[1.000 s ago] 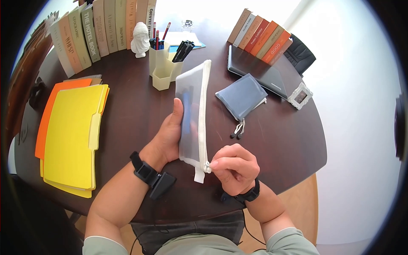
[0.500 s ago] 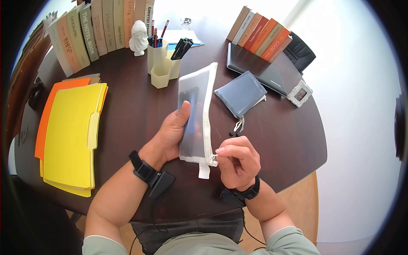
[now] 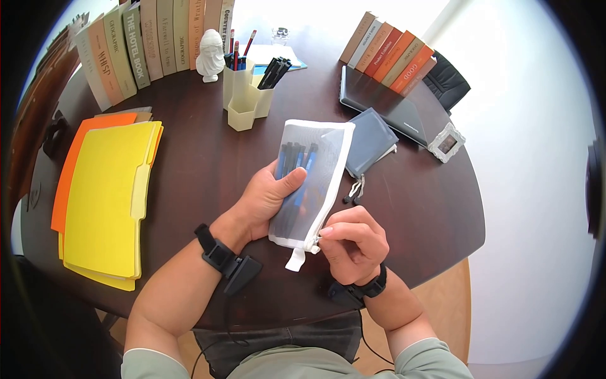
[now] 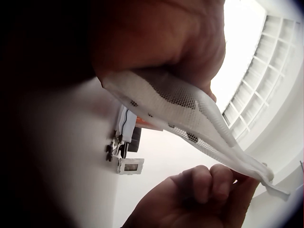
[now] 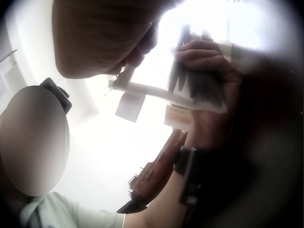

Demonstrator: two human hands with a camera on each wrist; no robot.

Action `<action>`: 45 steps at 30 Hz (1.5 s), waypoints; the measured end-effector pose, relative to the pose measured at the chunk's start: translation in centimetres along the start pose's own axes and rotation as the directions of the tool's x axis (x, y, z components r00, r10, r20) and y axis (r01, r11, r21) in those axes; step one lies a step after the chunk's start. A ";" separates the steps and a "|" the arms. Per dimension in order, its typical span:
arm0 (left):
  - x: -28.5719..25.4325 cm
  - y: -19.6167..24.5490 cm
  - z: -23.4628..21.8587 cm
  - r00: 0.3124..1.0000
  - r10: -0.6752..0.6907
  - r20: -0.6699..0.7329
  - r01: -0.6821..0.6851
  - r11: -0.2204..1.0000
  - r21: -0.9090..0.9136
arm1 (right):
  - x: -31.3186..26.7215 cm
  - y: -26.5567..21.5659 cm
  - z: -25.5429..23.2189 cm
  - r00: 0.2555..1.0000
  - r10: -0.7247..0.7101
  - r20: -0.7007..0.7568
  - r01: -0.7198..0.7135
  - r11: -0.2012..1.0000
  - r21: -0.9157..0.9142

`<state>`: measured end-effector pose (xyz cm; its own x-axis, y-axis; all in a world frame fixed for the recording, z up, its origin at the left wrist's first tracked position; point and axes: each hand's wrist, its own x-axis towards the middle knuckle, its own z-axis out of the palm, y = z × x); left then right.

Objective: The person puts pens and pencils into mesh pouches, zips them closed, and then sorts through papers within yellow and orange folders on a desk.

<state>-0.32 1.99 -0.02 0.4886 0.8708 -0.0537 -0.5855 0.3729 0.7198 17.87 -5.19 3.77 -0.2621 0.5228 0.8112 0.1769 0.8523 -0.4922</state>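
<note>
A white-edged mesh pouch (image 3: pixel 322 161) is held above the dark table, with several blue and black pens (image 3: pixel 297 158) showing through it. The left hand (image 3: pixel 268 199) grips its left side, thumb across the front and the other fingers behind. At the pouch's lower right corner the right hand (image 3: pixel 355 245) pinches the zipper pull between thumb and index finger; a white fabric tab (image 3: pixel 295 259) hangs beside it. The left wrist view shows the pouch (image 4: pixel 180 114) edge-on between the left hand (image 4: pixel 161 38) and the right hand (image 4: pixel 194 197).
Behind the pouch lie a blue-grey pouch (image 3: pixel 372 142), a closed laptop (image 3: pixel 385 110) and a white picture frame (image 3: pixel 446 143). Yellow folders (image 3: pixel 107 202) are at the left. A pen holder (image 3: pixel 243 101), a white bust (image 3: pixel 210 57) and two rows of books (image 3: pixel 170 38) stand farther back.
The held pouch has turned its flat face toward the head camera and tilted right, so the pens show more plainly. The left hand has moved slightly right; the right hand keeps its pinch.
</note>
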 end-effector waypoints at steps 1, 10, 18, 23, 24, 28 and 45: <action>0.0 0.0 -0.1 1.000 -0.002 0.011 0.002 1.000 0.002 | 0.0 0.0 0.0 1.000 -0.003 -0.009 0.003 1.000 -0.004; 0.0 0.1 0.0 0.999 -0.025 0.048 0.027 0.999 -0.025 | -0.1 0.6 -0.3 0.990 0.042 -0.136 -0.052 0.996 -0.067; 0.0 0.1 -0.3 1.000 0.012 0.016 -0.011 0.997 -0.072 | -0.2 1.6 0.5 0.983 0.051 -0.178 -0.060 0.997 -0.049; 0.2 -0.1 -0.9 0.998 0.051 -0.047 -0.054 0.996 -0.064 | 0.0 1.4 0.7 0.989 0.125 -0.082 -0.112 0.983 0.142; 0.1 0.0 -0.7 0.997 0.055 -0.058 -0.058 0.996 -0.065 | 0.0 1.2 0.7 0.989 0.133 -0.057 -0.123 0.980 0.155; 0.2 -0.2 0.0 0.991 0.093 -0.093 -0.088 0.994 0.056 | 0.0 0.9 0.8 0.990 0.135 -0.052 -0.127 0.982 0.137; 0.1 -1.3 0.5 0.940 0.316 -0.129 -0.192 0.801 0.567 | 0.6 2.9 -0.2 0.911 0.310 -0.272 -0.299 0.951 0.081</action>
<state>0.82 1.42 -0.63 0.1911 0.9776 0.0881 -0.1962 -0.0499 0.9793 18.38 -2.45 2.90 0.0739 0.7365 0.6724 0.1693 0.6552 -0.7362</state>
